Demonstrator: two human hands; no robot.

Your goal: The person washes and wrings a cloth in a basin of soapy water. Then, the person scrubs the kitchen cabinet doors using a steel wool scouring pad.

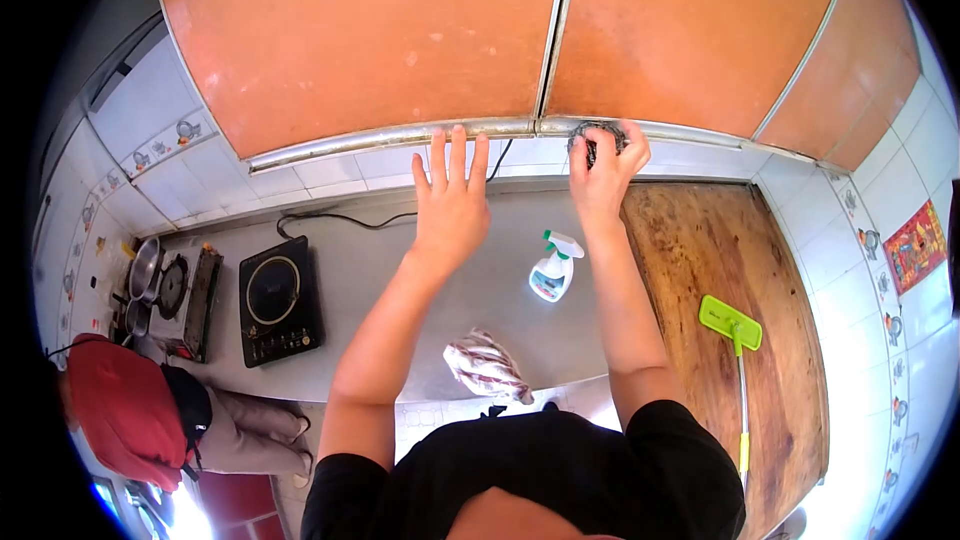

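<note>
My right hand (612, 172) grips a dark steel wool scrubber (584, 130) against the metal bottom edge of the orange cabinet doors (690, 30). With fingers spread, my left hand (452, 198) reaches up to the same metal strip (380, 141), its fingertips at or very near it; contact is hard to tell. Below and between my arms, a white spray bottle (549, 280) with a green-and-white trigger head is on the grey counter. Nearer to me, a crumpled striped cloth (487, 364) lies by the counter's front edge.
A black induction cooker (278, 300) sits on the counter at left, its cord running behind. Further left are a gas stove (185, 310) and pots. A green flat mop (731, 322) lies on the wooden board (690, 240) at right. A person in red (125, 405) stands at lower left.
</note>
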